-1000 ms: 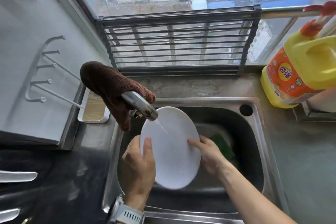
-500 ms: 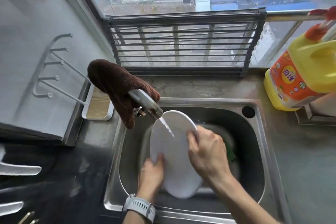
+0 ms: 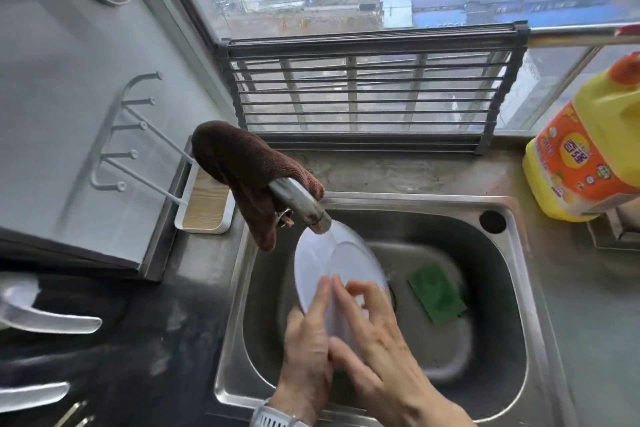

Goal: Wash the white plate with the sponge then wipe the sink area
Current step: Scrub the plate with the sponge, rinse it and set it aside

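Observation:
The white plate (image 3: 332, 256) is tilted on edge inside the steel sink (image 3: 519, 288), its upper rim right under the faucet spout (image 3: 304, 206). My left hand (image 3: 308, 354) grips the plate's lower left edge, with a watch on the wrist. My right hand (image 3: 377, 350) lies against the plate's face with its fingers spread and blurred, holding nothing. The green sponge (image 3: 437, 295) rests flat on the sink floor to the right of the plate, apart from both hands.
A brown cloth (image 3: 242, 170) hangs over the faucet. A yellow detergent jug (image 3: 588, 156) stands on the counter at the right. A folding drying rack (image 3: 367, 94) leans at the window. A white hook rack with a tray (image 3: 204, 208) sits left of the sink.
The plate has turned more edge-on and shifted left under the spout. My right hand slid from the plate's upper edge down to its lower face, uncovering the sponge.

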A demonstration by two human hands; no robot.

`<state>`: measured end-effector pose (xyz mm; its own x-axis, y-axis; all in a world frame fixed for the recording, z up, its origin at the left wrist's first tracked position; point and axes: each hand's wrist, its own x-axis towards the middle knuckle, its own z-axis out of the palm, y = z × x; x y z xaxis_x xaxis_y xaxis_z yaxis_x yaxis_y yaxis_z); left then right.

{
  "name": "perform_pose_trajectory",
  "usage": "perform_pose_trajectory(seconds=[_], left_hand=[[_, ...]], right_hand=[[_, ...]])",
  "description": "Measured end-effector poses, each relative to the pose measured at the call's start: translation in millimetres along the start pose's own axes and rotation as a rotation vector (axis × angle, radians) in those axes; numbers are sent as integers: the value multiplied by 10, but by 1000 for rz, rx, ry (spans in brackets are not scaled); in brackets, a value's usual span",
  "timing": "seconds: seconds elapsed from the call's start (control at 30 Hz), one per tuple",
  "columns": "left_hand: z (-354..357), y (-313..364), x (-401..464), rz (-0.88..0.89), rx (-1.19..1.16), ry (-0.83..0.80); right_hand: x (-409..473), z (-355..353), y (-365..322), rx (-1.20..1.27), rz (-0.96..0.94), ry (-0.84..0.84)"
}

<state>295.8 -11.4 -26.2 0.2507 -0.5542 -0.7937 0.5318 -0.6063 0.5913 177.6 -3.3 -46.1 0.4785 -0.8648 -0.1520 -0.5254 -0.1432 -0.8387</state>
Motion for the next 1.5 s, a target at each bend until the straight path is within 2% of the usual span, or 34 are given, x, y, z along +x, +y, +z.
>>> perform_pose_trajectory(seconds=[0.1,0.27,0.33,0.4,0.57,0.67,0.83,0.9,0.97,1.03,1.13,1.2,1.23,1.27,1.33,1.37,1.43,1.5], left_hand=[[1,45,15,58,22,-14],[-72,195,0,152,77,-19],[-121,246,17,186,67,-2],[-146,252,26,219,56,23],[-105,99,70,248,3,47],[10,92,85,300,1,37],[-41,-17,130,516,434,-101],[-109,-105,121,680,635,-233],[-193,-237,178,890,858,-381],[-292,-393,327,1127,1081,-476],[-430,-401,427,1259,1258,-558],[-530,-307,385,1217,1313,-493],[-554,-239,321,1113,1286,-413],[-561,-180,283,975,1191,-302],[-517,-135,362,757,967,21],[-467,-102,414,624,928,144],[-370,-81,524,448,910,175],[-284,-99,512,424,903,122]], right_hand=[[214,6,92,61,-84,42],[763,-103,137,-209,-239,31],[911,-104,136,-248,-231,6],[1029,-85,177,-259,-97,48],[967,4,357,-182,393,204],[798,115,461,211,669,215],[510,-184,330,948,827,220],[394,-416,249,1071,811,148],[319,-623,189,1062,767,94],[290,-704,159,943,747,95],[199,-663,272,734,730,184],[94,-618,399,699,680,219],[54,-611,447,706,656,231],[23,-611,484,719,641,248],[-6,-622,549,736,636,295],[-18,-631,561,727,626,316],[-69,-674,560,648,548,378],[-155,-807,422,466,388,455]])
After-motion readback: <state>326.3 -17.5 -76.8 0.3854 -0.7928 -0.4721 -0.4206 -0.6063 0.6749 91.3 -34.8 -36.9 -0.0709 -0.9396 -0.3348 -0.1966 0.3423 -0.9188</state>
